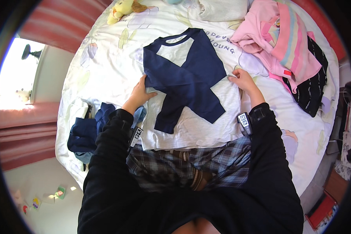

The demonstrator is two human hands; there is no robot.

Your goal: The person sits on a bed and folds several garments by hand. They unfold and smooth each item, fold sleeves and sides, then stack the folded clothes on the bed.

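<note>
A long-sleeved shirt (191, 134) with a white body and navy sleeves lies spread on the bed in front of me, collar at the far end. Both navy sleeves (187, 87) are folded across its front and overlap each other. My left hand (139, 95) rests at the shirt's left side, thumb and forefinger spread apart on the fabric; its other fingers are partly hidden. At the right side edge, my right hand (243, 82) is closed in a pinch on the shirt. The hem reaches my plaid-covered lap.
Rumpled navy and blue clothes (84, 134) lie to the left. A pile with a pink striped garment (280, 46) and a black one (310, 87) sits at the far right. A yellow plush toy (123, 11) and a whitish folded cloth (222, 9) are at the back of the patterned bedsheet (105, 58).
</note>
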